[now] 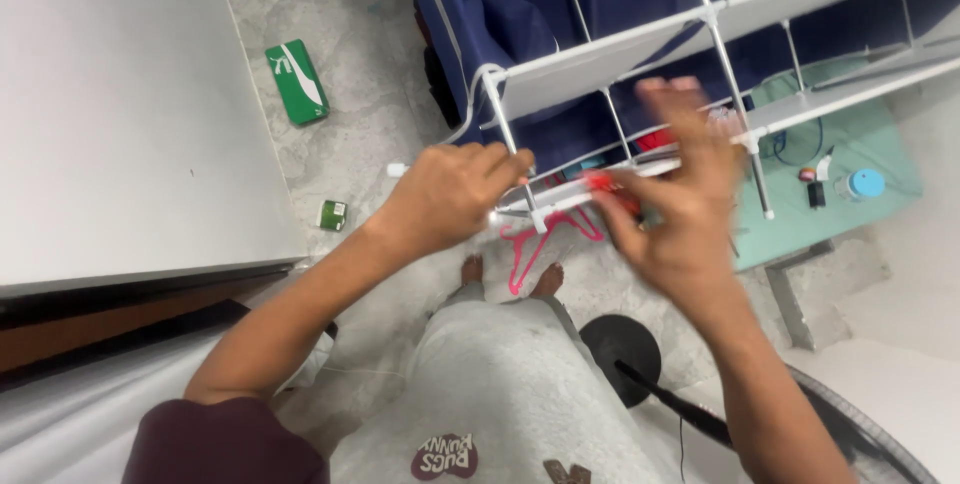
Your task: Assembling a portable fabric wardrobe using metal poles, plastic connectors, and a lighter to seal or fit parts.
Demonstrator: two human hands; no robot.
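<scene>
I see my left hand (450, 194) near the middle of the view, forearm running in from seven o'clock, fingers curled and closed round the end of a thin white rod (520, 209) of the wardrobe frame (720, 19). My right hand (680, 204) comes in from five o'clock, blurred, palm turned toward the frame. Its upper fingers are spread and lifted, while the thumb and lower fingers appear to pinch a small red object (612, 187); the blur keeps me from telling what that object is.

Below me is a pale marbled floor (350, 74). A broad white surface (110, 94) fills the nine to eleven o'clock side. A green flat box (297, 81) lies on the floor at eleven o'clock, and a small green packet (332, 214) sits just beside the white surface's edge. The frame carries white shelves and navy fabric (500, 4) across the twelve to two o'clock area. A teal mat (850, 144) with a blue-lidded jar (865, 184) lies at three o'clock. A pink hanger (530, 244) rests on the floor near bare feet, and a black fan base (620, 344) stands at five o'clock.

The rod runs between both hands, gripped by the left at its nine o'clock end; the red object touches it at the right hand's fingertips.
</scene>
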